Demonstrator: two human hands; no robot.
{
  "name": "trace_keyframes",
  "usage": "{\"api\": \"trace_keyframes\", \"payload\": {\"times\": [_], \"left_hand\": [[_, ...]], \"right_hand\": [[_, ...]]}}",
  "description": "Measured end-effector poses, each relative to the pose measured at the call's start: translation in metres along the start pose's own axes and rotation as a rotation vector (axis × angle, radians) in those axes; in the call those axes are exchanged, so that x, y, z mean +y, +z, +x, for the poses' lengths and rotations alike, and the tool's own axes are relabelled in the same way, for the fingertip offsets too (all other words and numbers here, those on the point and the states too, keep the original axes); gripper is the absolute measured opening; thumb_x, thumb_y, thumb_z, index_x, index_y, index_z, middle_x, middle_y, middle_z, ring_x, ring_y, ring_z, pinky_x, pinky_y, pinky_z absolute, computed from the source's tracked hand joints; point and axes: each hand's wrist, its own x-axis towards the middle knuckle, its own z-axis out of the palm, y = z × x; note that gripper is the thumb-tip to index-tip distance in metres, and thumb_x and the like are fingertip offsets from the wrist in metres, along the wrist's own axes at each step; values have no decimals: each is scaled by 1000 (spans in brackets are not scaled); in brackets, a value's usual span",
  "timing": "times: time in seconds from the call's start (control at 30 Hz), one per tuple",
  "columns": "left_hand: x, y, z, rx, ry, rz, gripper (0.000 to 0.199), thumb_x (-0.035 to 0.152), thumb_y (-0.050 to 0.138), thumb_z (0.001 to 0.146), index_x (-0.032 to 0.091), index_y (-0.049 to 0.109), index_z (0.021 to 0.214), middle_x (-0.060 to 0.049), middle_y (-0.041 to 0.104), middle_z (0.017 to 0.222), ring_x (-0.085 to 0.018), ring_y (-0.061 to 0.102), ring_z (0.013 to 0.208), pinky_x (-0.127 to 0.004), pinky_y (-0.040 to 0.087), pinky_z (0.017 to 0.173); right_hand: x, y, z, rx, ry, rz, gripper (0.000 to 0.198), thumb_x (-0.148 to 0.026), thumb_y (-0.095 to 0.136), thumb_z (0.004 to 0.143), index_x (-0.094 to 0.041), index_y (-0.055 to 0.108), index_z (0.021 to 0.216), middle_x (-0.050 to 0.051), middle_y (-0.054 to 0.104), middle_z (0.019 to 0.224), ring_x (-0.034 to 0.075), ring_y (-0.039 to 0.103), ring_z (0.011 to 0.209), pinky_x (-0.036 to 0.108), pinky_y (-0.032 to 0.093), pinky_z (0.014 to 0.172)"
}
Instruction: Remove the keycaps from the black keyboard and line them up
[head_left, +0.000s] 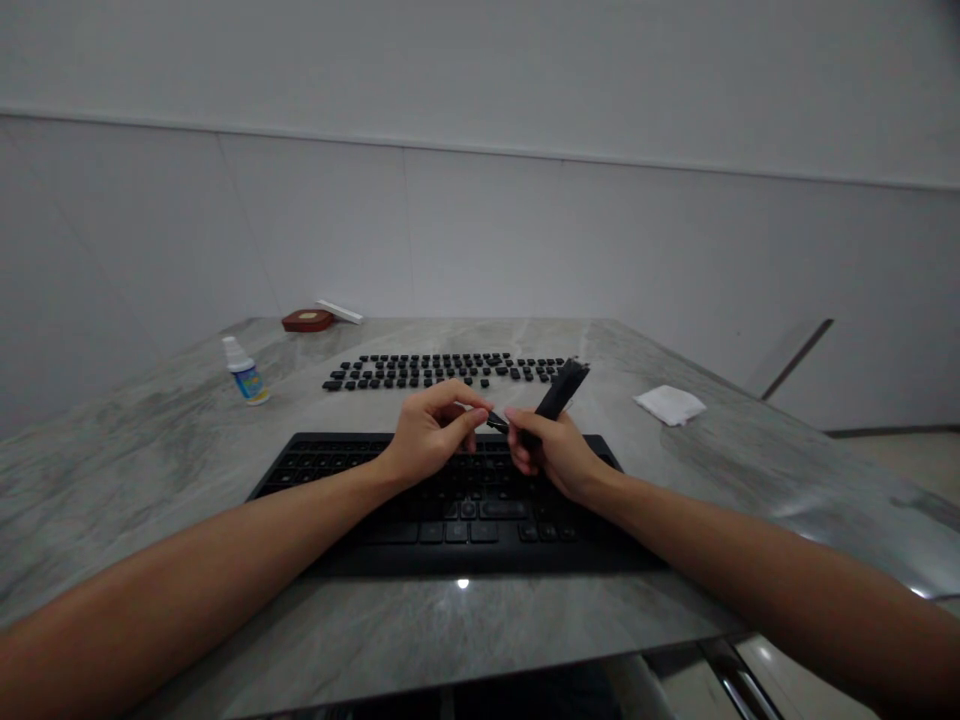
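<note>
My left hand (435,430) is closed in a pinch over the keyboard, thumb and forefinger at one end of a small black piece (496,421). Whether that piece is a loose keycap or part of a tool, I cannot tell. My right hand (551,450) is wrapped round a flat black brush-like tool (564,387), tilted with its ragged end up and to the right. The right thumb and forefinger meet the other end of the small piece. Below both hands lies a black keyboard (469,560), partly hidden by my forearms.
Rows of loose black keycaps (412,372) lie behind the keyboard on the grey marbled table (180,450). A small spray bottle (246,375) stands at left. A brown case (306,320) and a white strip (340,312) are at back left, a folded white tissue (670,405) at right.
</note>
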Motion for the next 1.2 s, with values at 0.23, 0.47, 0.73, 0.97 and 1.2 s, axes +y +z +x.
{"api": "trace_keyframes", "payload": {"times": [0.23, 0.47, 0.73, 0.97, 1.2], "left_hand": [[0, 0, 1, -21, 12, -77, 17, 26, 69, 81, 10, 68, 86, -5, 62, 82, -14, 65, 67, -21, 57, 47], [-5, -5, 4, -172, -214, -218, 21, 21, 68, 78, 9, 65, 95, -3, 68, 69, -13, 65, 60, -27, 56, 63], [-13, -6, 3, -239, -328, -344, 22, 23, 68, 75, 8, 68, 92, -4, 69, 66, -13, 64, 54, -26, 52, 57], [-16, -9, 2, -249, -302, -403, 25, 29, 72, 77, 9, 70, 90, -5, 70, 69, -13, 63, 54, -25, 51, 56], [-12, -8, 2, -263, -264, -355, 27, 24, 77, 73, 10, 68, 95, -3, 69, 68, -12, 63, 58, -24, 50, 61]], "right_hand": [[1, -1, -1, 9, -64, -65, 35, -45, 63, 74, -14, 59, 57, -3, 46, 41, 8, 43, 37, 23, 28, 40], [-1, -1, -5, 28, -248, -304, 39, -48, 60, 80, -16, 55, 58, -5, 44, 44, 8, 39, 41, 23, 30, 43], [-4, -1, -9, 46, -375, -468, 41, -46, 53, 84, -18, 51, 55, -4, 42, 45, 9, 39, 44, 24, 31, 46], [-5, 0, -10, 39, -331, -484, 43, -49, 53, 84, -18, 53, 55, -4, 43, 45, 9, 39, 42, 24, 31, 44], [-2, -2, -8, 21, -291, -400, 47, -52, 53, 84, -18, 48, 52, -4, 41, 42, 8, 39, 39, 23, 31, 42]]}}
